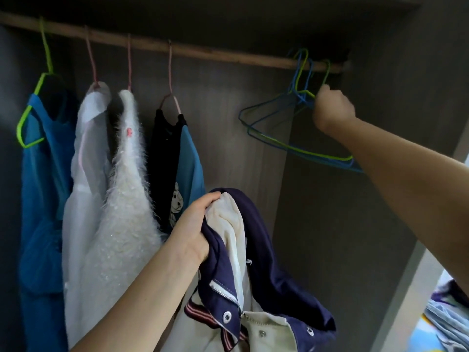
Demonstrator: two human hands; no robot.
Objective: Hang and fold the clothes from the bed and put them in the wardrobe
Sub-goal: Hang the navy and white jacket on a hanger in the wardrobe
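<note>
A navy and cream jacket point(243, 262) with a zipper and metal snap buttons hangs bunched in the lower middle of the view, in front of the open wardrobe point(380, 174). The left hand point(195, 224) grips it near the top, fingers curled tightly round the folded fabric. The right hand point(332, 107) reaches up and to the right, its fingers closed on a cluster of empty wire hangers point(286, 128), blue and green, which hang from the right end of the wooden rail point(215, 53). Which hanger the fingers pinch cannot be told.

Further left along the same rail, four garments hang side by side: a black and blue top with a cartoon print point(180, 168) on a pink hanger, a fluffy white sweater point(127, 199), a sheer white garment point(86, 158), and a blue dress point(43, 199) on a green hanger at the far left. At the lower right edge, beyond the wardrobe side panel, lies a heap of pale blue and purple clothing point(446, 316).
</note>
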